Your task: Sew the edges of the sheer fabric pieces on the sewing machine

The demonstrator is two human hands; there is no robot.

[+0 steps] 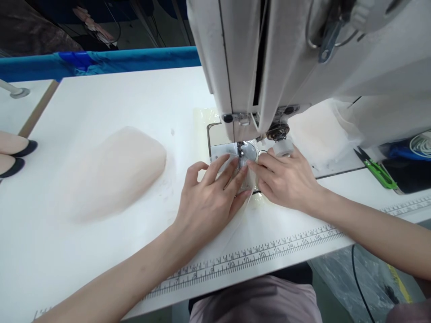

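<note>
A strip of sheer white fabric [248, 181] lies under the presser foot [240, 150] of a sewing machine [232, 67]. My left hand [208, 199] rests on it just left of the foot, fingers spread and fairly flat. Close to the foot on the right, my right hand [286, 179] has its fingers curled and pinched at the fabric's edge. What lies between those fingertips is mostly hidden. The metal needle plate [222, 137] shows behind my left fingertips.
A pale sheer fabric piece [131, 170] lies on the white table [117, 98] at left; more pale fabric [314, 130] sits under the machine arm. Green thread snips [379, 170] lie at right by a black tray [414, 168]. A printed ruler [249, 260] follows the front edge.
</note>
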